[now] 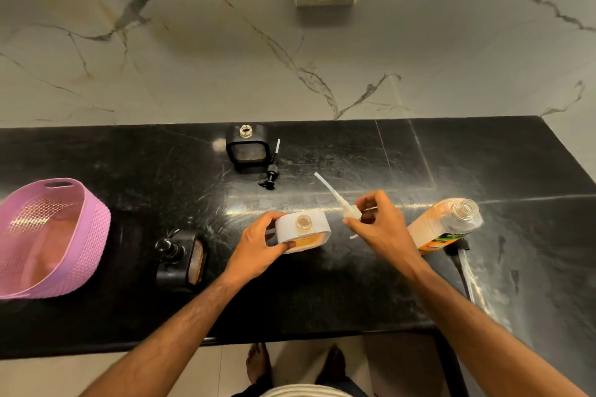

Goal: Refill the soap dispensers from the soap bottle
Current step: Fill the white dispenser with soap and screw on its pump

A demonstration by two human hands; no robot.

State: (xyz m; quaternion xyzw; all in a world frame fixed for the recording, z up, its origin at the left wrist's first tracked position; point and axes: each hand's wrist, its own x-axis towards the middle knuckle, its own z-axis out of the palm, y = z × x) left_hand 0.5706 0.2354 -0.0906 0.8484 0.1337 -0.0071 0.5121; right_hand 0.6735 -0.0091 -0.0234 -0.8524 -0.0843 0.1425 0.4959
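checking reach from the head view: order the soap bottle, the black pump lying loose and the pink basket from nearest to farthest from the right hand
From the right hand:
1. soap bottle, just right of it
2. black pump, far side, toward the wall
3. pink basket, far left end of the counter

white dispenser upright, uncapped; open soap bottle right, amber-filled.

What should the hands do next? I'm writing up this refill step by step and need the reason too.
Probably lower the white pump, held in the right hand, tube first into the white dispenser and screw it on. The left hand steadies that dispenser, its neck is open, and orange soap shows in its window.
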